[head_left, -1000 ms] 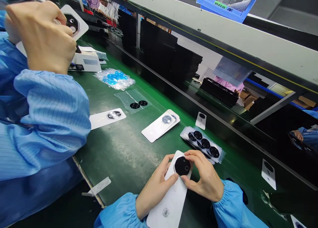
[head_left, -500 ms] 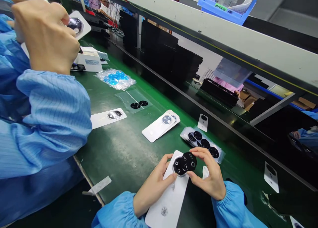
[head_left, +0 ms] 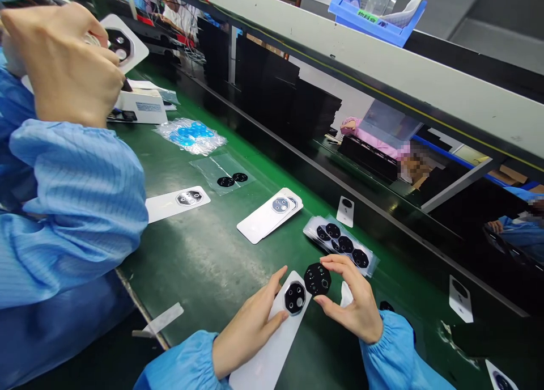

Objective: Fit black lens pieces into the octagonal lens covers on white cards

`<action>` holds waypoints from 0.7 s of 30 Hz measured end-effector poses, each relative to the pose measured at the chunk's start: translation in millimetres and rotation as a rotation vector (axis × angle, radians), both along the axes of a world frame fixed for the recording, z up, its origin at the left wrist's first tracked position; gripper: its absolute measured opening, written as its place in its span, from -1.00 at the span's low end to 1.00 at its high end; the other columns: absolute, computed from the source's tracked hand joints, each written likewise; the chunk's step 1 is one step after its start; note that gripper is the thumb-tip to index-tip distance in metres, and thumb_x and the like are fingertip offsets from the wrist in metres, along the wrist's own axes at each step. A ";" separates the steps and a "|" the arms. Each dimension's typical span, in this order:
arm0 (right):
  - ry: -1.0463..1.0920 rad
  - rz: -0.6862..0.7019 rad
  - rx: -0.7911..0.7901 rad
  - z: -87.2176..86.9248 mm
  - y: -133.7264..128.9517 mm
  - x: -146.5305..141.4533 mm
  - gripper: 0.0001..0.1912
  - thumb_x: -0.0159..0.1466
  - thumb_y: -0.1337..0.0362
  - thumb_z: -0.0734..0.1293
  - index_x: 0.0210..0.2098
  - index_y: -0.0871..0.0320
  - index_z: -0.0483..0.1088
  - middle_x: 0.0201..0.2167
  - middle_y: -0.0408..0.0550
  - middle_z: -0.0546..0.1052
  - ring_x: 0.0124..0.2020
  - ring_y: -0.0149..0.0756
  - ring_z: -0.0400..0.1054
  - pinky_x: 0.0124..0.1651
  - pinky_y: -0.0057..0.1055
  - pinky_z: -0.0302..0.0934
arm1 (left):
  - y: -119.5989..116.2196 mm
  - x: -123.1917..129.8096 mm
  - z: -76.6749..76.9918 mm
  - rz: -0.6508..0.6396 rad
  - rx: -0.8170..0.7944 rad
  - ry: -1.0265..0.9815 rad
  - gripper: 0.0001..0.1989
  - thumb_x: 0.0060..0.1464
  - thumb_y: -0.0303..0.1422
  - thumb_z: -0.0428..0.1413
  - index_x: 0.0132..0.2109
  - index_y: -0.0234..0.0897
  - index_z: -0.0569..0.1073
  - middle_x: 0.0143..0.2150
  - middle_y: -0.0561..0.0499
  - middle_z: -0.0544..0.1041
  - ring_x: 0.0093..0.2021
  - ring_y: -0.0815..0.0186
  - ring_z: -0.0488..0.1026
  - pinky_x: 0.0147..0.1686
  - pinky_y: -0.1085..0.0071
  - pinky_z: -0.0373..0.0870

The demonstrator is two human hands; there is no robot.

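The black disc point(head_left: 318, 279) has been drawn away to the right! Half a second ago, part of the camera patch point(head_left: 294, 298) was covered by it; now the whole patch is bared, and just the upper right edge of the white panel point(head_left: 261, 353) is overlapped in this view. The panel has been shifted slightly down and back along with the left hand, and more of a pink sleeve point(head_left: 374, 138) is now shown in the background.

To the hands, then. By the right hand point(head_left: 355, 305) the disc is pinched at its rim, between the forefinger above and the thumb below, with a wide gap left in the curl. By the left hand point(head_left: 249, 333) the panel is loosely held: the thumb is laid over its face, just below the patch, and the fingers are stretched along its left edge.

So the panel is placed under the left thumb, slanted up between the hands, and the disc is kept at the right fingertips. Just beyond the right hand, a bag of black discs point(head_left: 342, 245) is set on the table point(head_left: 204, 271); straight ahead of the left hand, stacked panels point(head_left: 259, 223) are seen. Farther off to the left, another panel point(head_left: 131, 47) is gripped in a co-worker's hand point(head_left: 68, 67).
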State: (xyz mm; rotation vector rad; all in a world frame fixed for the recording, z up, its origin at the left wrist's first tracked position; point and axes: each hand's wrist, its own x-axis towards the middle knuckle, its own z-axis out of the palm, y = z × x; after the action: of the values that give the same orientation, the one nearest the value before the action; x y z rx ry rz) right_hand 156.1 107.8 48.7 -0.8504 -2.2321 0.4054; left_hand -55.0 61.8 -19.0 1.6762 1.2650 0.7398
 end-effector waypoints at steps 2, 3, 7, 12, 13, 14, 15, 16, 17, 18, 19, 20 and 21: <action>-0.001 0.003 0.003 0.8 0.7 -1.4 -0.54 0.14 0.34 0.40 0.01 0.13 0.24 -0.05 0.09 0.41 -0.01 -0.16 0.33 0.00 -0.20 0.29 | -0.9 -0.6 -0.4 0.003 0.033 0.042 -0.36 0.15 -0.32 -0.05 0.33 -0.23 -0.10 0.24 -0.20 0.27 0.18 0.06 0.28 0.11 0.09 0.28; 0.000 0.006 0.006 1.2 1.1 -2.0 -0.54 0.14 0.34 0.40 0.01 0.13 0.24 -0.05 0.09 0.41 -0.01 -0.16 0.33 0.00 -0.20 0.29 | -1.5 -0.9 0.2 0.003 0.053 0.070 -0.37 0.16 -0.33 -0.05 0.32 -0.23 -0.08 0.26 -0.20 0.25 0.20 0.06 0.26 0.13 0.09 0.26; 0.000 0.013 0.016 1.8 2.2 -3.9 -0.55 0.14 0.34 0.39 0.01 0.12 0.25 -0.05 0.08 0.41 -0.02 -0.16 0.33 -0.01 -0.21 0.30 | -5.4 -0.1 8.9 0.010 0.140 0.212 -0.46 0.17 -0.36 -0.05 0.28 -0.25 0.05 0.17 -0.20 0.32 0.17 0.04 0.28 0.12 0.06 0.27; -0.005 0.033 0.000 0.9 1.9 -3.6 -0.53 0.15 0.33 0.39 0.03 0.12 0.23 -0.04 0.08 0.40 -0.01 -0.17 0.33 0.00 -0.23 0.30 | -10.6 3.0 24.4 0.026 0.174 0.421 -0.55 0.14 -0.43 -0.01 0.18 -0.23 0.20 -0.07 -0.13 0.38 -0.13 0.10 0.42 -0.19 0.17 0.45; -0.007 0.044 -0.010 0.6 1.8 -3.7 -0.53 0.16 0.32 0.38 0.04 0.11 0.23 -0.03 0.08 0.40 -0.01 -0.17 0.33 0.00 -0.23 0.30 | -10.5 2.1 26.2 0.036 0.185 0.421 -0.56 0.13 -0.43 0.01 0.17 -0.22 0.21 -0.06 -0.13 0.36 -0.14 0.11 0.42 -0.21 0.18 0.44; -0.011 0.057 -0.022 0.0 1.5 -4.1 -0.52 0.16 0.31 0.38 0.05 0.11 0.23 -0.03 0.08 0.40 0.00 -0.18 0.33 0.00 -0.24 0.30 | -9.7 0.5 27.3 0.046 0.206 0.393 -0.57 0.13 -0.41 0.02 0.16 -0.21 0.21 -0.04 -0.12 0.34 -0.13 0.11 0.41 -0.20 0.19 0.44; -0.016 0.069 -0.033 -0.7 1.2 -4.7 -0.52 0.16 0.31 0.38 0.06 0.10 0.23 -0.02 0.08 0.40 0.00 -0.18 0.33 0.01 -0.24 0.30 | -8.2 -1.8 27.8 0.051 0.233 0.340 -0.59 0.13 -0.38 0.05 0.14 -0.19 0.22 -0.02 -0.12 0.33 -0.10 0.12 0.40 -0.18 0.21 0.43; -0.023 0.079 -0.045 -1.8 0.9 -5.7 -0.52 0.17 0.30 0.38 0.06 0.10 0.23 -0.01 0.08 0.39 0.01 -0.17 0.33 0.01 -0.24 0.30 | -5.8 -4.8 27.8 0.053 0.268 0.273 -0.60 0.14 -0.35 0.07 0.12 -0.18 0.23 0.00 -0.11 0.32 -0.07 0.12 0.38 -0.14 0.22 0.42; -0.033 0.087 -0.060 -3.4 0.3 -7.0 -0.53 0.17 0.29 0.38 0.05 0.10 0.23 -0.01 0.09 0.39 0.01 -0.17 0.33 0.02 -0.23 0.29 | -2.8 -8.0 27.5 0.049 0.308 0.207 -0.61 0.13 -0.31 0.09 0.10 -0.16 0.25 0.01 -0.11 0.31 -0.03 0.12 0.35 -0.10 0.22 0.40; -0.044 0.095 -0.077 -5.4 -0.3 -8.4 -0.53 0.17 0.28 0.38 0.05 0.10 0.24 -0.01 0.09 0.39 0.02 -0.16 0.33 0.03 -0.22 0.29 | 0.6 -11.3 26.8 0.040 0.349 0.157 -0.60 0.11 -0.26 0.12 0.09 -0.14 0.26 0.03 -0.11 0.31 0.02 0.10 0.32 -0.05 0.20 0.37; -0.055 0.102 -0.095 -7.9 -1.0 -9.9 -0.54 0.17 0.28 0.38 0.04 0.10 0.25 0.00 0.09 0.39 0.02 -0.15 0.33 0.03 -0.21 0.29 | 4.3 -14.4 25.9 0.026 0.387 0.129 -0.56 0.09 -0.22 0.15 0.09 -0.13 0.27 0.05 -0.11 0.31 0.06 0.06 0.27 0.01 0.17 0.33; -0.064 0.109 -0.111 -10.8 -1.7 -11.4 -0.55 0.17 0.27 0.38 0.04 0.10 0.25 0.00 0.10 0.39 0.03 -0.14 0.32 0.03 -0.20 0.29 | 7.9 -17.0 24.8 0.011 0.418 0.122 -0.52 0.05 -0.17 0.18 0.09 -0.12 0.27 0.08 -0.12 0.31 0.11 0.02 0.23 0.05 0.12 0.27; -0.072 0.115 -0.123 -13.9 -2.5 -12.8 -0.55 0.17 0.27 0.38 0.04 0.09 0.25 0.00 0.10 0.38 0.03 -0.13 0.32 0.03 -0.19 0.29 | 11.1 -18.9 23.7 -0.006 0.441 0.125 -0.47 0.01 -0.14 0.20 0.10 -0.12 0.28 0.11 -0.13 0.30 0.15 -0.01 0.18 0.09 0.07 0.22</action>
State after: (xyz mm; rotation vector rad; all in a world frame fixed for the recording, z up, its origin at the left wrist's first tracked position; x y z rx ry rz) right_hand 143.4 105.3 34.8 -0.8138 -2.3499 0.5792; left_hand -73.9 72.9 4.7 2.1069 1.2415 0.9751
